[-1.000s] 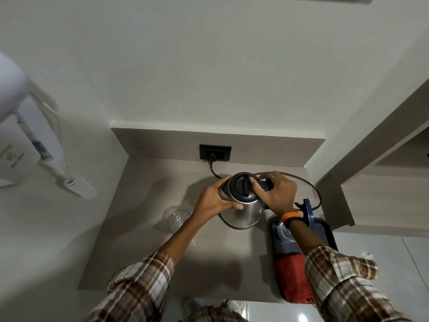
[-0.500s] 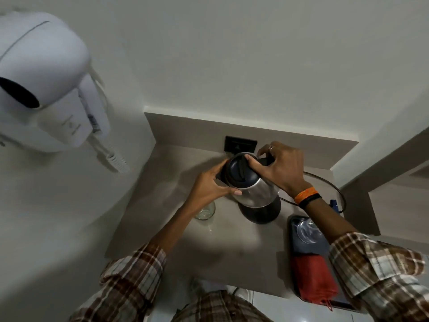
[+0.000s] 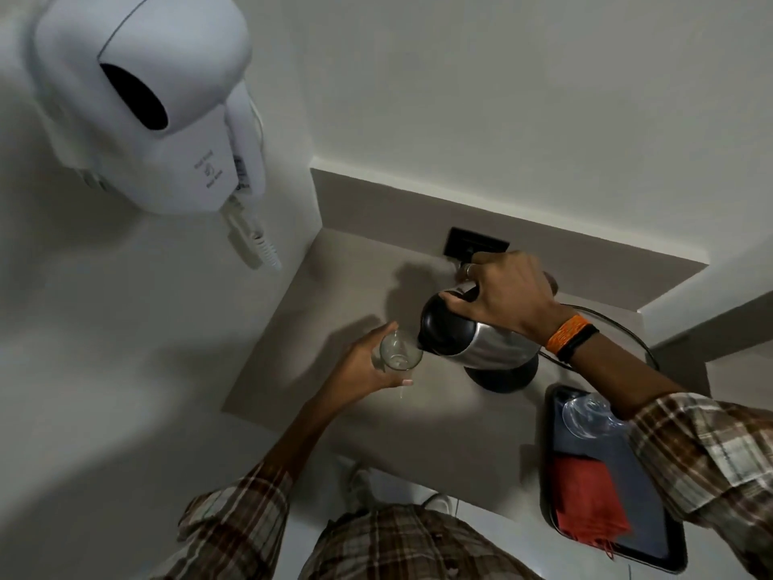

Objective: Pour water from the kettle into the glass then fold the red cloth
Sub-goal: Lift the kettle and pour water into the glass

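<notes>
Pour in progress, by the look of it: kettle (image 3: 481, 337) is off its base (image 3: 502, 376), tipped left, spout touching the rim of the glass (image 3: 399, 349). Can't see a stream; a little water seems to sit in the bottom of the glass. Fold step not started: red cloth (image 3: 587, 500) lies on the tray (image 3: 661, 533), well right of and nearer than the kettle.

Right hand (image 3: 508, 295) is wrapped closed on the kettle's handle from above, wrist rolled left. Left hand (image 3: 368, 364) is curled around the glass from the left, holding it just left of the kettle; can't tell if it's lifted off the surface (image 3: 318, 362).
</notes>
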